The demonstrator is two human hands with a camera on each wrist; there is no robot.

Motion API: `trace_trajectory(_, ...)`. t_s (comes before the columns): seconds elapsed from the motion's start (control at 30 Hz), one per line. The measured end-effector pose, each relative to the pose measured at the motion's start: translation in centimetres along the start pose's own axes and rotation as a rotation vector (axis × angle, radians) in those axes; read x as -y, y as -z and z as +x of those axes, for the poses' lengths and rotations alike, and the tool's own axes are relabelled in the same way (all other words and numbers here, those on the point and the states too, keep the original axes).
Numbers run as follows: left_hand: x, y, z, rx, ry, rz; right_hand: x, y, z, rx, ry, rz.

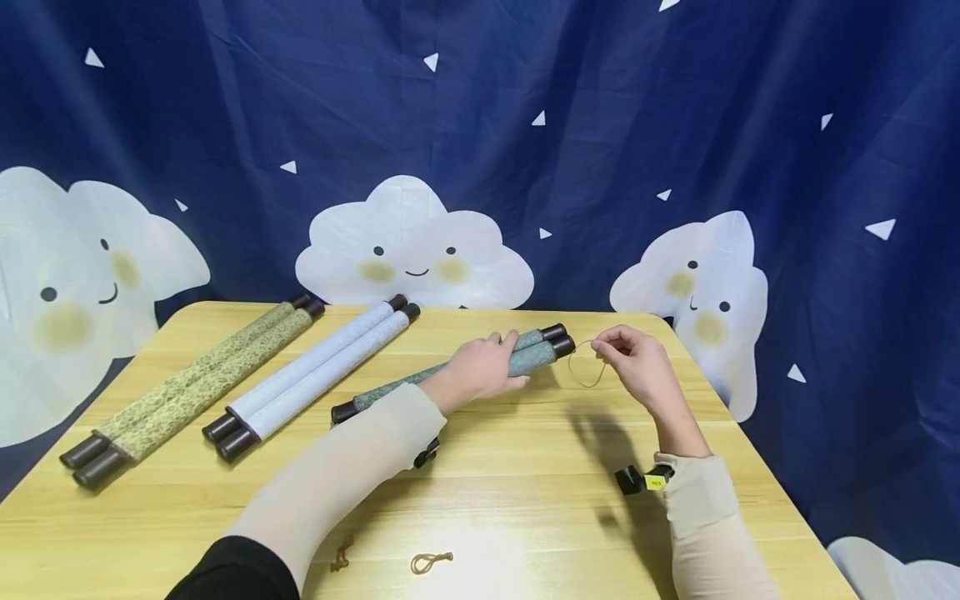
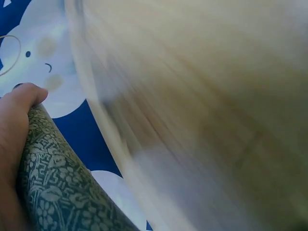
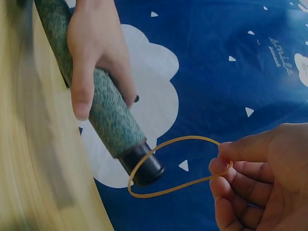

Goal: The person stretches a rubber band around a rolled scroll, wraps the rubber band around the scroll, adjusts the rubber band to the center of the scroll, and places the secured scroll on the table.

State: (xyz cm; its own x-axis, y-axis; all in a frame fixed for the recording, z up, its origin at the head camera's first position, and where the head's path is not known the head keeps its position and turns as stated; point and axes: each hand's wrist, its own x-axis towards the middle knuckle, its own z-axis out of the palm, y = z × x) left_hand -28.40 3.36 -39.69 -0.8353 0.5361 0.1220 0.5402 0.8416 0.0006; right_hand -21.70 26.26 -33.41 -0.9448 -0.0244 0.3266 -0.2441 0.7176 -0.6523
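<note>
My left hand [image 1: 486, 367] grips a green patterned double-rolled scroll [image 1: 534, 357] near its right end, thumb on the near side and fingers over the top. Dark end caps [image 1: 564, 345] stick out past that hand. Thumb and fingertips of my right hand [image 1: 637, 362] pinch a thin tan rubber band [image 3: 168, 192], which hangs as an open loop. In the right wrist view the loop overlaps the dark cap [image 3: 144, 166] of the scroll. The left wrist view shows the scroll's floral pattern [image 2: 57, 183] beneath my left hand [image 2: 14, 130].
Left of the green scroll lie a pale blue scroll [image 1: 322, 362] and a yellow-green one [image 1: 202, 375], both with dark caps. Near the front edge of the wooden table [image 1: 525, 483] are a looped rubber band [image 1: 431, 563] and a bunched one [image 1: 342, 553]. A blue cloud-print curtain [image 1: 480, 125] hangs behind.
</note>
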Motion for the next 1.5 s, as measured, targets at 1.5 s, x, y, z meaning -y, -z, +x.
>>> trace_trajectory(1.5,0.2,1.9,-8.1,-0.082,-0.091,-0.102,2.5,-3.3,-1.1,0.000,0.223,0.050)
